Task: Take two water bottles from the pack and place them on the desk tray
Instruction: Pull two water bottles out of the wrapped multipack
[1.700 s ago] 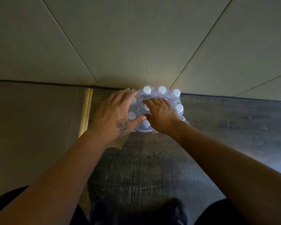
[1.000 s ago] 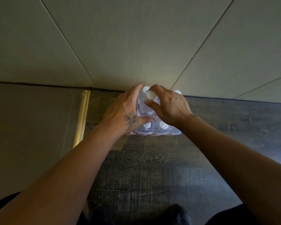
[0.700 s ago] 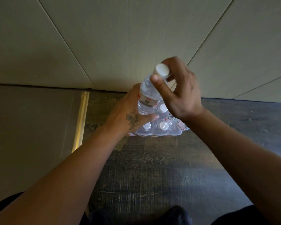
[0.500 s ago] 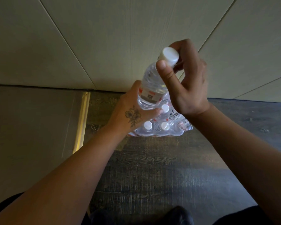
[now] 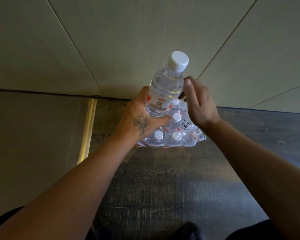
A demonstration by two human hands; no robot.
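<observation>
A clear water bottle (image 5: 165, 87) with a white cap and a red-and-white label is held upright above the pack. My left hand (image 5: 139, 120), with a flower tattoo on its back, is closed around the bottle's lower half. My right hand (image 5: 198, 103) hovers just right of the bottle with its fingers loose and apart, holding nothing. Below both hands, the shrink-wrapped pack of bottles (image 5: 178, 134) stands on the dark wood floor against the wall, several white caps showing. No desk tray is in view.
A pale panelled wall (image 5: 145, 40) rises right behind the pack. A lighter floor area lies to the left beyond a brass threshold strip (image 5: 87, 130). Dark wood floor (image 5: 163, 187) stretches toward my legs at the bottom edge.
My right hand pulled a bottle up out of the pack by its cap. My left hand took hold of the bottle's body, and my right hand let go and dropped to the right.
</observation>
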